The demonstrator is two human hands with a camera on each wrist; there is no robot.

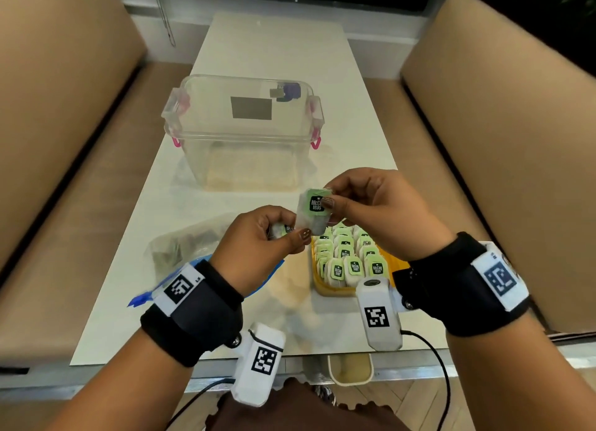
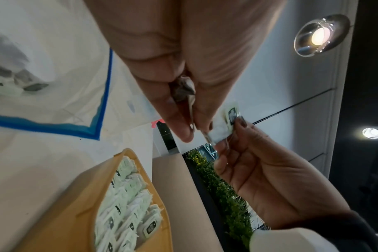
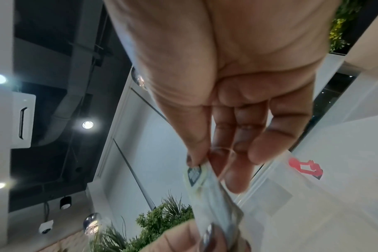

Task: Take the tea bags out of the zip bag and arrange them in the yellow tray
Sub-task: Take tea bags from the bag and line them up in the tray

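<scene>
Tea bags (image 1: 346,263) fill the yellow tray (image 1: 322,287); right hand (image 1: 371,211) pinches 1 held tea bag (image 1: 314,211), left hand (image 1: 258,246) grips another (image 1: 279,230).

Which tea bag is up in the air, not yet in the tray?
The tea bag pinched by the right hand above the yellow tray; the others stand packed in rows inside.

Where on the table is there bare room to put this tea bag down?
Bare table lies between the zip bag and yellow tray, and beyond the clear box. The tray's near rows are packed with tea bags; its right end is hidden by the right hand.
</scene>
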